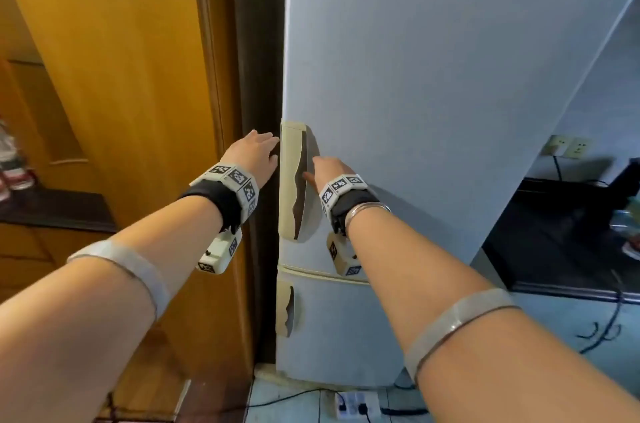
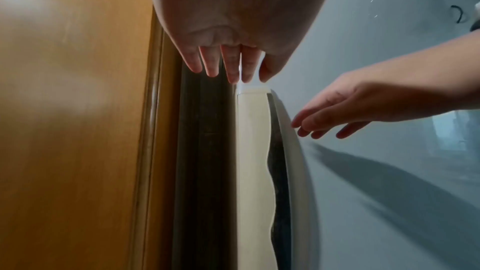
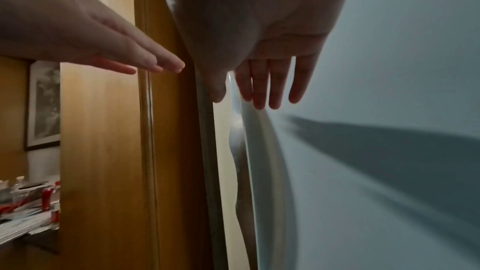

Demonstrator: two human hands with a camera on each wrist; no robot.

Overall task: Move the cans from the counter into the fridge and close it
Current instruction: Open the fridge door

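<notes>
The pale blue-grey fridge stands with its upper door closed. A cream handle runs down the door's left edge. My left hand reaches to the handle's left side with straight fingers and holds nothing. My right hand lies against the door to the right of the handle, its straight fingers pointing at the dark recess. Red cans stand on a cluttered counter far to the left; in the head view they are a blur at the left edge.
A yellow wooden panel stands close to the fridge's left side with a dark gap between. A dark counter lies at the left. The lower fridge door has its own handle. A power strip and cables lie on the floor.
</notes>
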